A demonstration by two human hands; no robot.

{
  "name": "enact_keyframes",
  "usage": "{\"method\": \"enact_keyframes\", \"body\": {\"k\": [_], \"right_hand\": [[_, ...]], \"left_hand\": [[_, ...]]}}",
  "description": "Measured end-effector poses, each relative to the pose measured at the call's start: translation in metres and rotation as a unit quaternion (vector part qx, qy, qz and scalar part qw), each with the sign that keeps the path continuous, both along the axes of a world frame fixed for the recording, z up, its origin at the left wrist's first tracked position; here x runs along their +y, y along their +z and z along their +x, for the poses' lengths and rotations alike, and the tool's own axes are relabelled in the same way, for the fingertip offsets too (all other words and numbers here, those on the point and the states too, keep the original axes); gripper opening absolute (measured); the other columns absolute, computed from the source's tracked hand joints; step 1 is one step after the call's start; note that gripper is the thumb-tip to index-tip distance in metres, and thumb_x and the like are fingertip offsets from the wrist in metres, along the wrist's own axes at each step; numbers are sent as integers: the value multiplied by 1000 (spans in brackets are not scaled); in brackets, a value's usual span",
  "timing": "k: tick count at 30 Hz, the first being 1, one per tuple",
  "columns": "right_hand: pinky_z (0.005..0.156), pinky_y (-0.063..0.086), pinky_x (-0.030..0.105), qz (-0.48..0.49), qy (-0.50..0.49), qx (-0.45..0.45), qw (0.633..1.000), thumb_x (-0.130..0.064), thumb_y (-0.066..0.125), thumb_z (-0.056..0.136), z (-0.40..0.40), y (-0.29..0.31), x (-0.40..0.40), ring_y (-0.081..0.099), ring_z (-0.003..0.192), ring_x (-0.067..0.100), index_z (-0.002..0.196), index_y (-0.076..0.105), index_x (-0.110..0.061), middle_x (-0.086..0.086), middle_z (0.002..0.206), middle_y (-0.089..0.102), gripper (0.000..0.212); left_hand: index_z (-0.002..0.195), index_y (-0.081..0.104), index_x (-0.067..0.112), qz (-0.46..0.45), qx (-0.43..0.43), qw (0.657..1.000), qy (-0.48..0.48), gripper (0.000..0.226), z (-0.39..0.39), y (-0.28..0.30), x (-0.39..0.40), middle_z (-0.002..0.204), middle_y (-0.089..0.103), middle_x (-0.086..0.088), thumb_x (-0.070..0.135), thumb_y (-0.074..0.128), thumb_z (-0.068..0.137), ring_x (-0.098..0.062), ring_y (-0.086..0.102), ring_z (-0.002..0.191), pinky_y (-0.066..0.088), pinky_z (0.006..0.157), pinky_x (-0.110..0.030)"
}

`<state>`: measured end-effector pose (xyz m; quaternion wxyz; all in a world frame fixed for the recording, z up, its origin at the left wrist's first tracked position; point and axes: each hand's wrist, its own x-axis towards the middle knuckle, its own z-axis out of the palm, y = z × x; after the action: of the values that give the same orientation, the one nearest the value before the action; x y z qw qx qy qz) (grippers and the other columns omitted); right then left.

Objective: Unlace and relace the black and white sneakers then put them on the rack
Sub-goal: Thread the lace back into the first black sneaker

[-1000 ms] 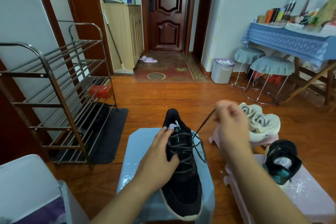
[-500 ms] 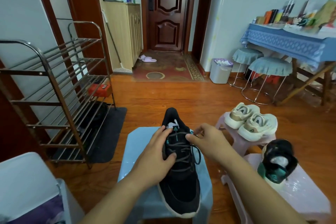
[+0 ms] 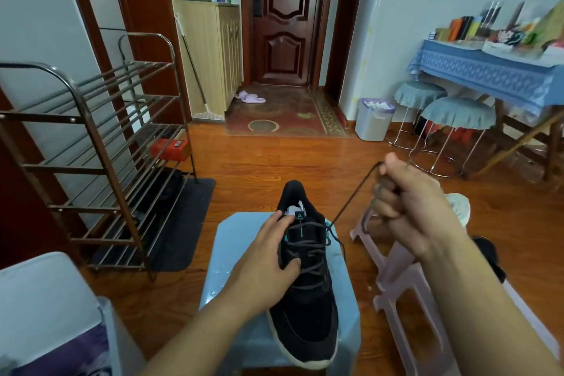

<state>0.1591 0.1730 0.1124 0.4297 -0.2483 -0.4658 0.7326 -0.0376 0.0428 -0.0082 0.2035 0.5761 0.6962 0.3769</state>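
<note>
While pinned on the blue stool point(image 3: 232, 256) by the left hand point(image 3: 268, 256), sits upright, toe toward the camera: the black sneaker point(image 3: 308, 299). Left fingers spread flat over the tongue and upper eyelets, thumb pressed against the crossings, gripping nothing. Right hand point(image 3: 418, 204) curled tight around the lace point(image 3: 351, 198), drawn taut up and to the right from the top eyelet, loose slack bunched under the fingers. Second sneaker point(image 3: 488, 256) half hidden behind the right forearm on the pink stool point(image 3: 393, 281). Metal rack point(image 3: 91, 143) well apart to the left.

Likely trouble: pulling at too steep an angle could lift or twist the shoe off the slick stool top if the left hand eases. Could also cinch lower crossings unevenly, or fray the tip against the eyelet and stall rethreading.
</note>
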Motion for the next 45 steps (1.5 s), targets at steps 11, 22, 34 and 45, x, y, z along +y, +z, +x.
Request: {"method": "enact_keyframes", "body": {"k": [11, 22, 34, 45], "right_hand": [[52, 21, 25, 21, -140, -27, 990, -38, 52, 102, 7, 2, 0, 32, 51, 8, 89, 61, -15, -7, 63, 40, 29], [82, 48, 28, 407, -128, -508, 748, -19, 56, 101, -37, -17, -36, 61, 92, 12, 119, 73, -22, -4, 102, 66, 25], [64, 39, 28, 560, -213, -474, 645, -12, 76, 83, -76, -87, -60, 47, 81, 18, 85, 70, -13, 0, 93, 57, 6], [53, 48, 32, 540, -153, -472, 680, -11, 73, 85, -70, -91, -65, 54, 64, 13, 80, 64, -22, -8, 70, 55, 14]], "left_hand": [[156, 18, 49, -6, -12, 1000, 5, 76, 5, 4, -1, 163, 4, 32, 35, 63, 96, 6, 14, 148, 25, 106, -19], [134, 55, 33, 52, -216, 968, 114, 39, 0, 14, 1, 119, 57, 15, 14, 59, 101, 3, 60, 95, 48, 69, -8], [140, 55, 41, 37, -43, 998, -10, 45, -29, 8, 14, 152, 42, 24, 18, 60, 102, 3, 23, 148, 22, 121, -26], [108, 75, 30, 75, -125, 989, 8, 27, -42, 15, 9, 108, 57, 10, 9, 74, 91, -15, 56, 85, 49, 84, -22]]}}
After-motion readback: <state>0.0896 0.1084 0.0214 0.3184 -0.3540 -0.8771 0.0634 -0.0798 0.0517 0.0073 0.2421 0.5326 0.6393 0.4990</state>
